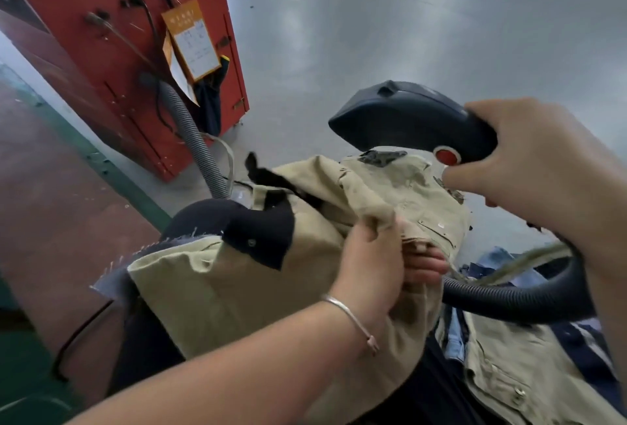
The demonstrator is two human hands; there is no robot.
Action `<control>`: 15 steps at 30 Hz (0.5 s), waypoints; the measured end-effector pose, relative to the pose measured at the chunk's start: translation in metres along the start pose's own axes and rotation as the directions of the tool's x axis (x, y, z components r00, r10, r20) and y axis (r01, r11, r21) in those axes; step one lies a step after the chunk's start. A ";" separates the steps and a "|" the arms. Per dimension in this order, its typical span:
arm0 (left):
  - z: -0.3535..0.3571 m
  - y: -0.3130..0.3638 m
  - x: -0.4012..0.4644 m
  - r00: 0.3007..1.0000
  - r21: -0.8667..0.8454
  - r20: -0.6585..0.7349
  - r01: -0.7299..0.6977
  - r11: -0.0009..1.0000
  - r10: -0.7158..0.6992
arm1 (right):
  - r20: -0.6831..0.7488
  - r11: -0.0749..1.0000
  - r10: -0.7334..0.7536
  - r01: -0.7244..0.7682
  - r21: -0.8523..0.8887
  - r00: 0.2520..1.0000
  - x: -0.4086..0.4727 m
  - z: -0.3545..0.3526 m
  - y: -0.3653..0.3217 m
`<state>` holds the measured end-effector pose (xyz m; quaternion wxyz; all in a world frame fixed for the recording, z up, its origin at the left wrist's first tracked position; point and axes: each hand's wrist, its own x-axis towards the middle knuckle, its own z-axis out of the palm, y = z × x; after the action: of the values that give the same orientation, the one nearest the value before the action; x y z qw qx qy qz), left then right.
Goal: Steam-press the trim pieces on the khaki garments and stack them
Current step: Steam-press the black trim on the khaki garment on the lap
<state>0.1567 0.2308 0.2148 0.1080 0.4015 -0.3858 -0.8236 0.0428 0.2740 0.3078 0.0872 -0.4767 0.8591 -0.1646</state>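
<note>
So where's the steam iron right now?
In the head view it is upper right: the dark steam iron is gripped by the right hand, held just above the khaki garment.

R hand [529, 160] grips rear of dark steam iron [410, 119], thumb by its red button [447, 155]; iron hovers tilted over khaki garment [237, 285], nose toward L; ribbed hose [515, 299] loops from under R wrist; L hand [373, 265] bunches khaki fabric, bracelet [353, 319] on wrist; navy trim [261, 234] w/ snap on garment; garment draped over dark padded form [200, 214]; 2nd khaki piece [509, 367] lower R; red cabinet [135, 34] w/ tag [191, 39] and grey hose [193, 132] upper L.
</note>
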 end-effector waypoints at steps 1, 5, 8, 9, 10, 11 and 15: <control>0.007 -0.003 0.004 0.998 0.058 0.052 -0.034 0.998 0.031 | -0.007 1.000 -0.009 0.009 0.000 1.000 0.003 0.000 -0.001; -0.006 -0.003 0.002 0.886 0.816 0.394 -0.459 0.350 0.244 | 0.013 0.998 -0.041 0.041 -0.038 0.999 0.005 0.007 -0.003; -0.055 0.013 -0.024 0.745 0.811 0.577 -0.472 -0.345 0.335 | 0.023 0.999 -0.023 0.024 -0.048 0.999 0.004 0.014 0.006; -0.076 0.018 -0.035 0.775 0.811 0.535 -0.360 -0.462 0.335 | 0.025 0.999 -0.014 0.015 -0.051 1.000 0.004 0.016 0.010; -0.097 0.022 -0.045 0.821 0.830 0.433 -0.202 -0.520 0.372 | 0.027 0.998 -0.008 0.010 -0.057 1.000 0.004 0.018 0.013; -0.116 0.026 -0.054 0.855 0.850 0.295 -0.030 -0.527 0.427 | 0.024 0.998 -0.003 0.005 -0.061 1.000 0.003 0.020 0.016; -0.159 0.026 -0.075 0.927 0.919 -0.028 0.171 -0.356 0.374 | 0.012 0.999 0.008 -0.007 -0.040 1.000 0.002 0.026 0.017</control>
<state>0.3205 0.1628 0.2168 -0.1287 0.4075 -0.9025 -0.0543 0.0360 0.2757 0.2778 0.0834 -0.4761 0.8635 -0.1441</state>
